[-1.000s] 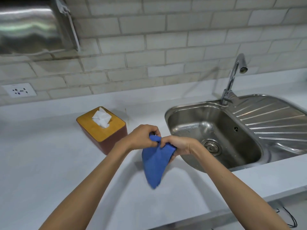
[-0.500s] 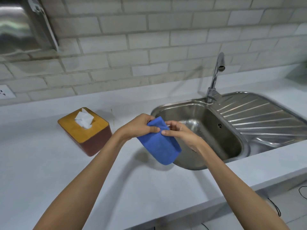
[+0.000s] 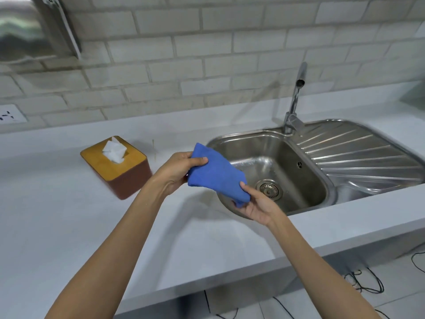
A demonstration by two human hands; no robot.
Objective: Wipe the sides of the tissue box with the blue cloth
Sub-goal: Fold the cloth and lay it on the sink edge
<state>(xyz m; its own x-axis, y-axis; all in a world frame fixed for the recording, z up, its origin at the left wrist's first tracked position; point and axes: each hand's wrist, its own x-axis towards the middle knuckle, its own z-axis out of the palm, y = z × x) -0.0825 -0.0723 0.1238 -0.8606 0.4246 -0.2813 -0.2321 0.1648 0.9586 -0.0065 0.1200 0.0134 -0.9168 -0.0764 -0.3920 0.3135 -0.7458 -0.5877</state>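
The tissue box (image 3: 128,180), brown-sided with a yellow wooden lid and a white tissue poking out, stands on the white counter to the left. The blue cloth (image 3: 216,173) is folded and held in the air between both hands, over the sink's left rim. My left hand (image 3: 177,169) pinches its upper left end, thumb on top. My right hand (image 3: 255,201) grips its lower right end from underneath. Both hands are to the right of the box and apart from it.
A steel sink (image 3: 303,157) with a drain and ribbed drainboard lies to the right, with a tap (image 3: 295,97) behind it. A metal dispenser (image 3: 34,26) hangs on the tiled wall upper left, a socket (image 3: 9,115) below it. The counter's front edge (image 3: 253,265) runs close by; cables lie on the floor.
The cloth went from hanging bunched under both hands to being folded and stretched between them. My right hand moved down and right to its lower end. The view shifted.
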